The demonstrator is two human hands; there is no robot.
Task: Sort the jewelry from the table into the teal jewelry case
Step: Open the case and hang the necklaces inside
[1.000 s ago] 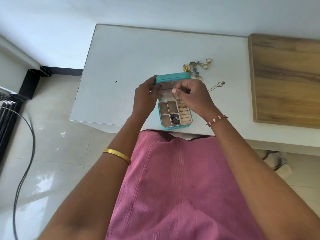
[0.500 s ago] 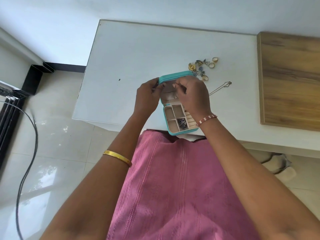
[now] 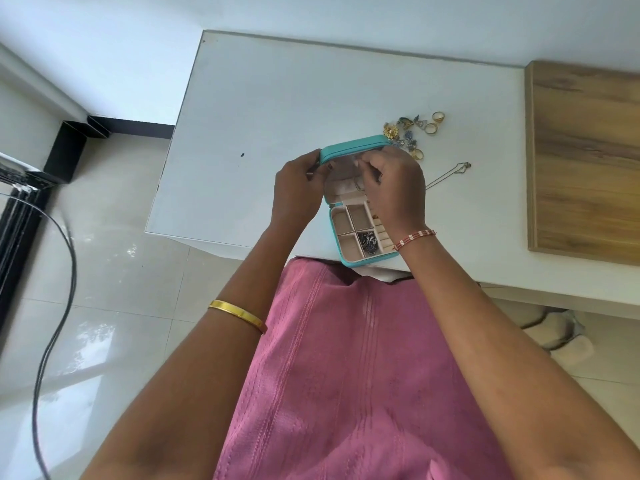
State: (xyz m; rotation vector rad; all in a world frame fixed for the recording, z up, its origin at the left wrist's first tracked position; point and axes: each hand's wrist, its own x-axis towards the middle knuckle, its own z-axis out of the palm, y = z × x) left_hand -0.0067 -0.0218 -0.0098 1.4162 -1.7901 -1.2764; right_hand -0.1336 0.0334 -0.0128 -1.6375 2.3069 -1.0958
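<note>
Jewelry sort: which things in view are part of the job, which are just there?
Part of the job:
teal jewelry case, open
loose jewelry pile on the table
thin chain
left hand on the lid
right hand at the lid's inside

Just there:
wooden board
black cable

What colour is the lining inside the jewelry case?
The lining of the teal jewelry case is pale beige, almost cream. It shows best in the head view.
</note>
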